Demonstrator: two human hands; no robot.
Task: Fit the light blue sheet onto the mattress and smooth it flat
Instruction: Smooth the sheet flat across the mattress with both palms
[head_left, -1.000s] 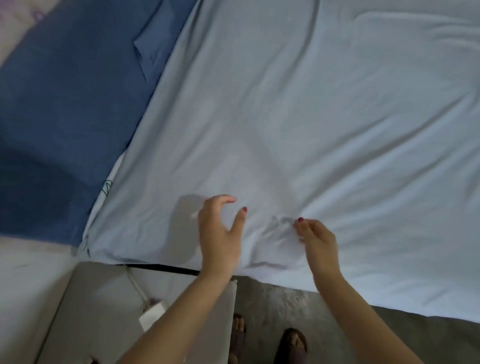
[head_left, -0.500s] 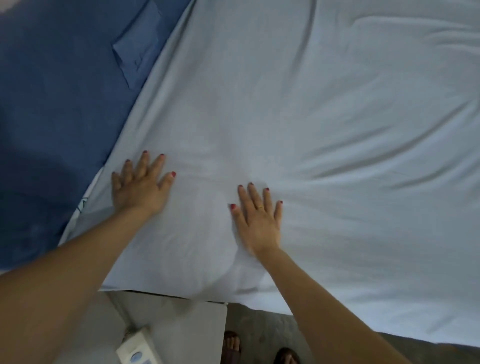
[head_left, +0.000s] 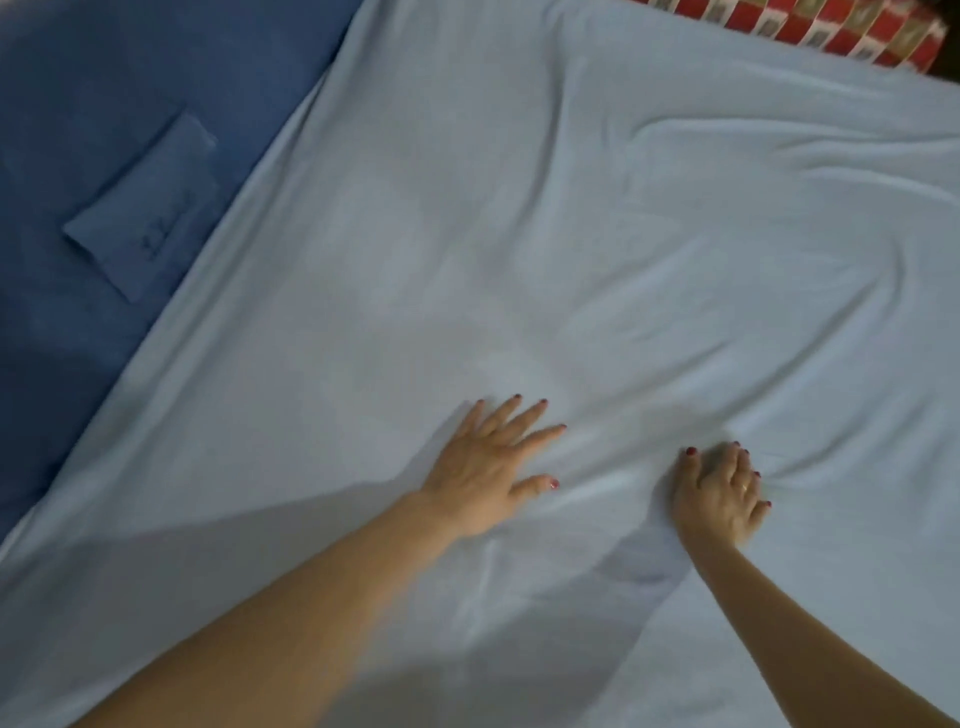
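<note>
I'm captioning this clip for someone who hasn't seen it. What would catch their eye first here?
The light blue sheet fills most of the view, with creases fanning across its right side. Both hands lie on it near the lower middle: the left hand flat with fingers spread, the right hand pressing where wrinkles gather. A dark blue cloth fills the left edge, and a red patterned fabric peeks in at the top right.

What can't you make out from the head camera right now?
- Mattress: hidden under the light blue sheet.
- Sheet's corners and near edge: cut off by the frame, so its fit is unknown.
- Right hand: motion-blurred.
- Marking on the folded blue cloth: too small.
</note>
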